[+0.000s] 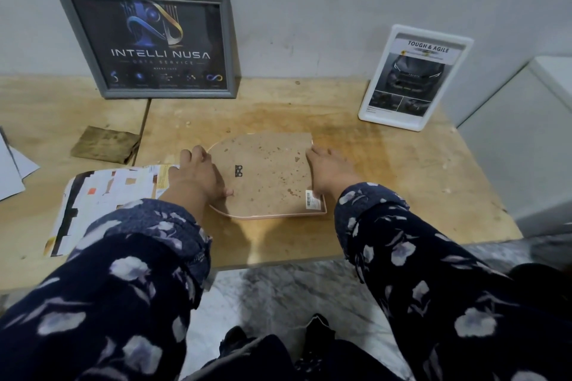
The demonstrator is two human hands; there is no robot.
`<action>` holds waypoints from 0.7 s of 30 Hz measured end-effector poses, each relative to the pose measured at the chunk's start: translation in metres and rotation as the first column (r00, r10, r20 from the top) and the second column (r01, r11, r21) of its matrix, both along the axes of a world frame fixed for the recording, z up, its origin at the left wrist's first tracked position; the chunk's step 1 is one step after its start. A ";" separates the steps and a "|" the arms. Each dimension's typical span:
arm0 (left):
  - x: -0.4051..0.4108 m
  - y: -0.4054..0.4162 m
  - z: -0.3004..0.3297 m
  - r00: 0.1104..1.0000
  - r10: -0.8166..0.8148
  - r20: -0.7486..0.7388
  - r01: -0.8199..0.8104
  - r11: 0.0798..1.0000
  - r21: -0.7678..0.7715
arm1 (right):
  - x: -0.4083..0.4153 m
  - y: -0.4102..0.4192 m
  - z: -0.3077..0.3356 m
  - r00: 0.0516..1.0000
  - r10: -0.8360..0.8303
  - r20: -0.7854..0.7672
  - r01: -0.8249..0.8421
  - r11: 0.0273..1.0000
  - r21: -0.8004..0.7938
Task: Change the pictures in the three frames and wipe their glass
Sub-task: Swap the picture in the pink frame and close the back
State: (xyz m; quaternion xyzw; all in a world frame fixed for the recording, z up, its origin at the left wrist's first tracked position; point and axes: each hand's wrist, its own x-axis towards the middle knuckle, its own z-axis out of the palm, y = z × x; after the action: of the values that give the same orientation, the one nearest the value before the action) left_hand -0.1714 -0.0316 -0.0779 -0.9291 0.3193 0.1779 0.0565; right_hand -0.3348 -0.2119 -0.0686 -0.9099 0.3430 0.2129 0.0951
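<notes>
A pink arch-shaped frame (324,210) lies face down on the wooden table (387,170), its stained brown backing board (272,173) up, with a small black hanger and a barcode sticker. My left hand (198,173) rests on the board's left side, fingers at its edge and thumb on the board. My right hand (328,167) touches the board's right edge near its upper corner. A grey frame (148,40) with a dark "Intelli Nusa" picture leans on the wall at the back left. A white frame (414,77) with a car picture stands at the back right.
A folded brownish cloth (105,144) lies on the left of the table. A printed sheet (108,195) lies beside my left hand, and white papers (12,170) sit at the far left edge. A white cabinet (526,133) stands to the right.
</notes>
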 end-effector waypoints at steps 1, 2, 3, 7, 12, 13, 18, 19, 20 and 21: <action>0.002 0.000 0.002 0.999 -0.035 -0.012 0.035 0.999 0.012 | 0.003 -0.002 0.001 0.998 0.045 -0.049 -0.044 0.999 0.017; 0.005 -0.002 0.003 0.998 -0.065 -0.022 0.065 0.997 0.036 | 0.006 -0.005 0.002 0.993 0.080 -0.090 -0.078 0.997 0.029; 0.007 -0.003 0.005 0.996 -0.090 -0.024 0.092 0.993 0.070 | 0.008 -0.007 0.003 0.987 0.104 -0.120 -0.101 0.994 0.035; 0.013 -0.013 0.010 0.982 -0.188 0.034 0.179 0.967 0.184 | 0.011 -0.015 0.007 0.990 0.099 -0.105 -0.092 0.993 0.069; 0.014 -0.026 0.008 0.941 -0.334 0.061 0.310 0.918 0.247 | 0.017 -0.018 0.009 0.983 0.145 -0.110 -0.144 0.989 0.022; 0.014 -0.029 0.009 0.930 -0.365 0.037 0.344 0.903 0.256 | 0.018 -0.018 0.009 0.980 0.162 -0.116 -0.163 0.987 0.003; 0.022 -0.047 0.018 0.929 -0.352 -0.117 0.371 0.884 0.286 | 0.027 -0.021 0.006 0.954 0.239 -0.182 -0.247 0.969 -0.027; 0.021 -0.050 0.021 0.931 -0.347 -0.117 0.366 0.879 0.306 | 0.030 -0.023 0.007 0.954 0.239 -0.181 -0.246 0.969 -0.016; 0.020 -0.052 0.023 0.934 -0.337 -0.116 0.357 0.877 0.322 | 0.034 -0.025 0.009 0.953 0.244 -0.179 -0.250 0.968 -0.011; 0.019 -0.054 0.025 0.939 -0.325 -0.115 0.345 0.877 0.335 | 0.039 -0.027 0.011 0.950 0.257 -0.176 -0.264 0.964 -0.016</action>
State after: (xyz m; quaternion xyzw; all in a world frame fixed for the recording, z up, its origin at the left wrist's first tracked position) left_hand -0.1528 -0.0854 -0.0526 -0.8294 0.4399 0.2450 0.2419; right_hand -0.2955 -0.2388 -0.0580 -0.9271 0.2310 0.2946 0.0181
